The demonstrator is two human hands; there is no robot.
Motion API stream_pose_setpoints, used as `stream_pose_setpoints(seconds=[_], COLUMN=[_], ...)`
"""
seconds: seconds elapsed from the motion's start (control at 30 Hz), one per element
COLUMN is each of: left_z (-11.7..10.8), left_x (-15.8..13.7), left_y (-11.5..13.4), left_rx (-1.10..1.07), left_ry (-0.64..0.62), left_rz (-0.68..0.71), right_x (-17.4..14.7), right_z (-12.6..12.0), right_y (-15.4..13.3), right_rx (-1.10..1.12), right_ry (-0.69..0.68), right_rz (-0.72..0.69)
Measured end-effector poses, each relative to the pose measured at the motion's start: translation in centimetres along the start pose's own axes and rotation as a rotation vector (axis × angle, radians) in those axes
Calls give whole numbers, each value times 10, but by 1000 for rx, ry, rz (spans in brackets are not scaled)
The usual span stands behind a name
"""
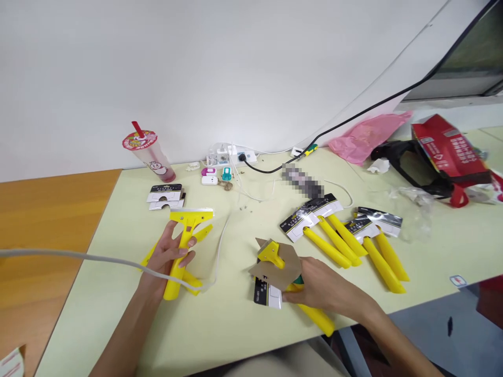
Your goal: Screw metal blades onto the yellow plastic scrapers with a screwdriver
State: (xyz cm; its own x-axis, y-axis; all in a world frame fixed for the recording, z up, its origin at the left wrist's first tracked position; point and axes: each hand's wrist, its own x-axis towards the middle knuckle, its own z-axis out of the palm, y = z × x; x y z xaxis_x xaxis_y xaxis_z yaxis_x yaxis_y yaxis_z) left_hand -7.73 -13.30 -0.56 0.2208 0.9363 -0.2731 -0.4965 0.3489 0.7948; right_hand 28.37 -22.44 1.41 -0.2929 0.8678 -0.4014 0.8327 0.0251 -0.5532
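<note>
My left hand [173,254] is wrapped round the handle of a yellow scraper [184,238], its wide metal blade facing away from me. More yellow scraper parts [192,281] lie beneath that hand on the table. My right hand [322,288] is closed at a second yellow scraper [272,254], whose head shows against a brown-backed cardboard card [288,264]. A yellow handle [318,318] sticks out below this hand, and a small green piece [299,280] shows beside its fingers. A black and white card [268,293] lies under it. The right fingertips are mostly hidden.
Several carded yellow scrapers [334,241] lie to the right. Two cards [165,195] and a lidded drink cup [151,154] stand back left. A power strip [231,156] sits by the wall. A pale cable [98,257] crosses before my left arm. A red box [451,149] is far right.
</note>
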Motion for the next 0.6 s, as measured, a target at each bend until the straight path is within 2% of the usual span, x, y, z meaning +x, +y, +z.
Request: stream_pose_setpoints(seconds=[0.1,0.23,0.33,0.4,0.5,0.6], left_z=[-1,-1,-1,-1,-1,-3], left_x=[-1,-2,-3,-3,-2,-1], left_y=[2,3,3,2,2,2], left_rx=[-11,-41,-68,-75,-72,-74], left_ry=[5,7,14,8,2,7], left_rz=[-3,-11,-18,-14,-7,-2], right_x=[-1,-6,-12,-16,-19,-16], right_z=[-8,-11,-13,-20,-36,-43], right_y=[22,52,69,82,105,125], right_rx=[89,31,31,-25,-239,-384], right_ry=[-10,147,213,333,539,478], right_rz=[36,157,114,128,327,444])
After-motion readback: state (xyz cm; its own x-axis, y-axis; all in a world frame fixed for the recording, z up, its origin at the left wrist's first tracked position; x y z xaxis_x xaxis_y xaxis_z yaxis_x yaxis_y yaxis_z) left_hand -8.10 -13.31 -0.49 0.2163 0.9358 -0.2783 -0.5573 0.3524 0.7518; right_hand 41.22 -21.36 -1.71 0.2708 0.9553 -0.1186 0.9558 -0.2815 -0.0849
